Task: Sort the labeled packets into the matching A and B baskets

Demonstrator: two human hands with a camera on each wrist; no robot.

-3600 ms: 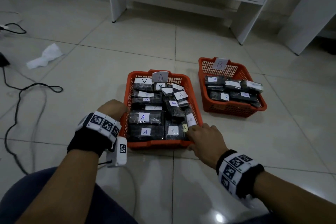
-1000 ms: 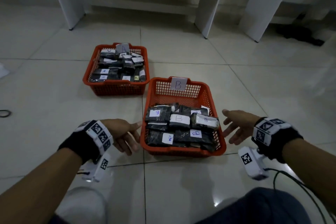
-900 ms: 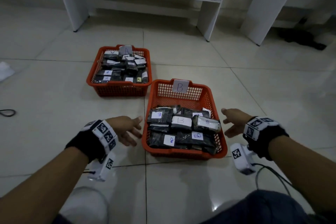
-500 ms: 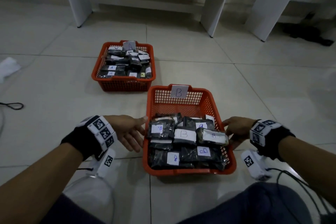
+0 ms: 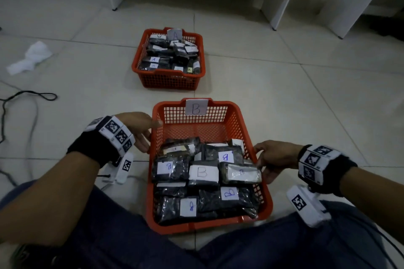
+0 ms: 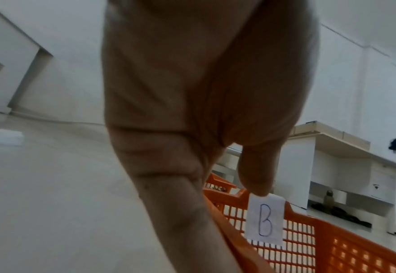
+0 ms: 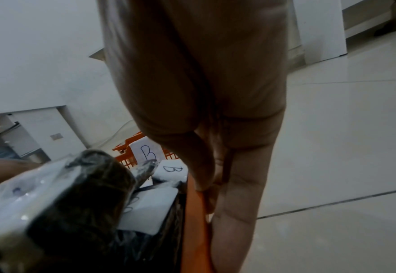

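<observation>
Tiled floor (image 5: 284,98): we sit on it. Near orange plastic mesh basket tagged B (image 5: 242,120) lies between our knees, filled with dark plastic-wrapped packets labeled B (image 5: 203,172). Far orange mesh basket tagged A (image 5: 170,81) holds A-labeled packets (image 5: 157,61). Our left hand (image 5: 137,129) grips B basket's left rim, right hand (image 5: 275,159) its right rim.

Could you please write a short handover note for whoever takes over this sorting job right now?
Left hand: grips the left rim of the B basket.
Right hand: grips the same basket's right rim.
B basket sits between the knees, its B-labelled packets piled at the near end.
A basket stands farther away on the floor, filled with A-labelled packets.
Done: no loose packets in view; readable labels match their baskets.
Left: set the B basket down; check unreadable labels.
</observation>
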